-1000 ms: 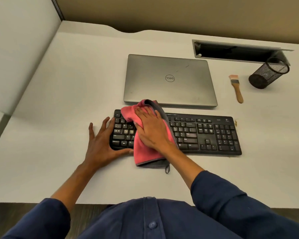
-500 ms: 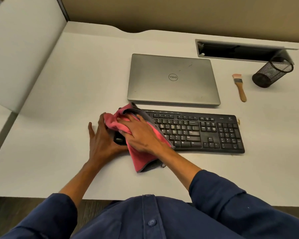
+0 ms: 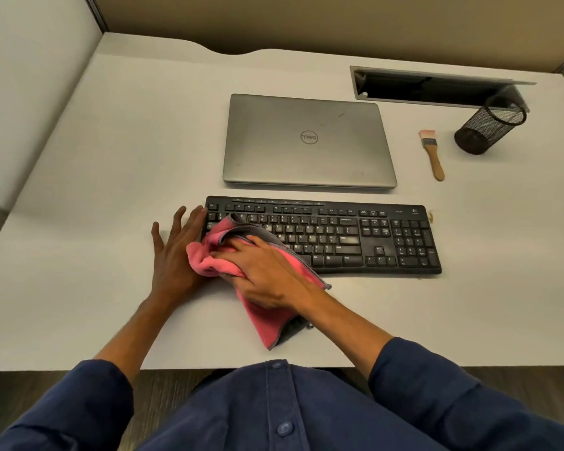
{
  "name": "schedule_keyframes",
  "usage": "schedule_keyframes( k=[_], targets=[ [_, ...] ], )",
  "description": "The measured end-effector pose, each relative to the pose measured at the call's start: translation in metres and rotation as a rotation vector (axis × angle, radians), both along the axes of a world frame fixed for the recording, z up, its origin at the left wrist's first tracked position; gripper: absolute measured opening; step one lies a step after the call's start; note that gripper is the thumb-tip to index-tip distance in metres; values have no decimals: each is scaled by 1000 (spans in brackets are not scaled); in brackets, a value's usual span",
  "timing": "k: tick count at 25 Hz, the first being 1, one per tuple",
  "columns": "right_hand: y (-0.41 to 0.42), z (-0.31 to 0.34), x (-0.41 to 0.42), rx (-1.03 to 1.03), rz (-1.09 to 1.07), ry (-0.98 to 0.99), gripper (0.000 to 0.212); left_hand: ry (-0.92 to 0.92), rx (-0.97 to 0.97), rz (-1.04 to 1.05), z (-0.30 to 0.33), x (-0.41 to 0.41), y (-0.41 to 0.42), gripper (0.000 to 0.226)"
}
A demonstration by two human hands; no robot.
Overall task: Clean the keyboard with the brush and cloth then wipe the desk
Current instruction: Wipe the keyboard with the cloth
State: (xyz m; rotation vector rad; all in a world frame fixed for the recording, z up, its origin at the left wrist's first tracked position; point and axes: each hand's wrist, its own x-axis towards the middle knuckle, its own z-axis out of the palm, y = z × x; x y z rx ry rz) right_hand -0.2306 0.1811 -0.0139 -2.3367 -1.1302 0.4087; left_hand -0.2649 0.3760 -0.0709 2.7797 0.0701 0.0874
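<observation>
From the head view, the right hand (image 3: 267, 275) bunches the pink cloth (image 3: 267, 320) with curled fingers over the near-left corner of the black keyboard (image 3: 355, 236). The left hand (image 3: 176, 255) lies flat, fingers straight and spread, fingertips touching the keyboard's left end. Far beyond the right fingers, the brush (image 3: 432, 154) lies on the desk (image 3: 111, 190), beside a closed laptop (image 3: 308, 141).

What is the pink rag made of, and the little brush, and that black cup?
The pink rag looks like soft microfibre cloth: fuzzy, matte, folding loosely, with a grey edge. The brush seems to have a wooden handle, tan and slightly glossy, a dark band that is probably metal, and pale bristles. The black cup looks like wire mesh, likely metal, since you can see through it.
</observation>
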Motion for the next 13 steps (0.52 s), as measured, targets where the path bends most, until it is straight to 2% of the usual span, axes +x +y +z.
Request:
schedule_keyframes(
  k=[3, 7, 13],
  targets=[
    [-13, 2, -6, -64, -40, -73, 40, -46, -11, -46, 2, 0, -1, 103],
    [-42, 6, -13, -133, -145, -136, 52, -56, -71, -7, 3, -1, -4, 110],
    [-116, 6, -22, -199, -348, -215, 43, -67, -95, 26, 8, -2, -9, 123]
  ],
)
